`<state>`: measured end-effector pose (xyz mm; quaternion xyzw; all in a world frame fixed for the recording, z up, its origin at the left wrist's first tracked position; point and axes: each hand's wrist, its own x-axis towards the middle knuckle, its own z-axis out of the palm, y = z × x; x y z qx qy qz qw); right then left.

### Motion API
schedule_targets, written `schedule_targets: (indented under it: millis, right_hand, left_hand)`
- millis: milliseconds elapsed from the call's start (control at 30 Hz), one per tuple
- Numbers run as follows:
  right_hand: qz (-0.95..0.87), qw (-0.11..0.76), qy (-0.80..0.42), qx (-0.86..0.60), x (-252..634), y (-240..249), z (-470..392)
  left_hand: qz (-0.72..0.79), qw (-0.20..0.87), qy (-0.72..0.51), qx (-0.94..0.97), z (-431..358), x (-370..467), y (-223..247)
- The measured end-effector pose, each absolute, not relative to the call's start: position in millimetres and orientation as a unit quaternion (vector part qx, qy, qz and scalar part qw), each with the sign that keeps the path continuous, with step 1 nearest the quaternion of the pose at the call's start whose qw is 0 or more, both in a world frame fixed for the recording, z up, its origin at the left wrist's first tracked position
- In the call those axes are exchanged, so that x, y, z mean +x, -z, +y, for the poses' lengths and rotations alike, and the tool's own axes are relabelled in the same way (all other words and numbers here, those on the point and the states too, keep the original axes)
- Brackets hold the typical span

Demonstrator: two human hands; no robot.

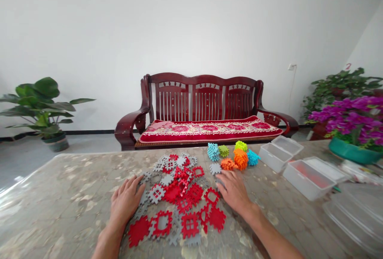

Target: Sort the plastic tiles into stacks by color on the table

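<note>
A spread of red and grey interlocking plastic tiles lies in the middle of the table, some solid and some with window cut-outs, such as a red window tile (190,225) and a solid red tile (139,230). My left hand (127,197) rests flat at the left edge of the spread, fingers stretched beside the grey tiles. At the right edge, my right hand (235,191) lies palm down with its fingers apart, close to a grey tile (215,168) and a red frame tile (212,197). Neither hand appears to grip a tile.
Behind my right hand stand stacks of blue tiles (213,152), green tiles (223,150) and orange tiles (240,158). Two clear plastic boxes (273,157) (311,183) sit open to the right, near clear lids (359,211) and a flower pot (353,151). A wooden bench (206,79) stands beyond the table (74,195).
</note>
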<state>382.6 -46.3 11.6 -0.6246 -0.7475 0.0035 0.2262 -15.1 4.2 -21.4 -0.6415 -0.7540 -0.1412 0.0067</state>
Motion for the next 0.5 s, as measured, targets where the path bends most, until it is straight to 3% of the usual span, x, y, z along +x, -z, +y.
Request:
schedule_targets:
  millis: [267,500]
  right_hand:
    - [-0.750,0.193,0.005,-0.632,378,-2,-34]
    - [-0.740,0.232,0.011,-0.631,381,-3,-38]
  left_hand:
    - [-0.758,0.001,0.130,-0.639,4,-15,22]
    - [-0.757,0.006,0.132,-0.640,5,-15,23]
